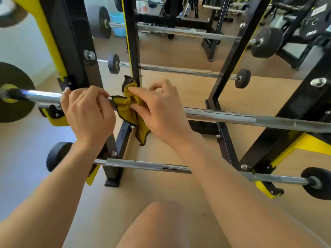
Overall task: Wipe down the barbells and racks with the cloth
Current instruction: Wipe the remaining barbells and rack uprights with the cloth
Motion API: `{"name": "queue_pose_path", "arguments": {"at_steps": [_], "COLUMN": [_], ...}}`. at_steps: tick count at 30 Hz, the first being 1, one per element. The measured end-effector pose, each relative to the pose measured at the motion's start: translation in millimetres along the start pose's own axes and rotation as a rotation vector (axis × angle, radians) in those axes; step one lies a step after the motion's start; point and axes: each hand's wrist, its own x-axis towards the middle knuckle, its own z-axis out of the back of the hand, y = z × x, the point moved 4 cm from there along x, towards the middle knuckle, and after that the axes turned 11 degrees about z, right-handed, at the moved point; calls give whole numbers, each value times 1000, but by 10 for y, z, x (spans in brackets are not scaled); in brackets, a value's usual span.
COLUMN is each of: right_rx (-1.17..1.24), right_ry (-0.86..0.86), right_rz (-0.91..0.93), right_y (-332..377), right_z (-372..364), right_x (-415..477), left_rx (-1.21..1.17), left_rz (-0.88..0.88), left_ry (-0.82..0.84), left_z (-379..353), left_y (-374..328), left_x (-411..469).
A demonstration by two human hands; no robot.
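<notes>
A chrome barbell point(250, 119) lies across the black and yellow rack point(71, 42) at mid height, with a black plate point(12, 108) on its left end. My left hand point(87, 113) is closed around the bar just right of the left upright. A yellow cloth with dark edging point(130, 111) is draped over the bar right beside it. My right hand point(159, 111) pinches the cloth with thumb and fingers. A lower barbell point(143, 165) rests near the floor, partly hidden by my forearms.
A mirror behind the rack reflects two more barbells point(179, 70) and other gym gear. A black upright point(132, 51) stands just behind the cloth. My bare knee point(161, 221) is at the bottom. The floor is light wood.
</notes>
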Motion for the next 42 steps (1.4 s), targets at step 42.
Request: {"name": "queue_pose_path", "arguments": {"at_steps": [42], "right_rx": [15], "right_ry": [700], "right_rz": [67], "right_y": [355], "right_z": [-875], "right_x": [998], "left_rx": [-65], "left_rz": [85], "left_ry": [-27], "left_z": [153], "left_y": [89], "left_x": [380]}}
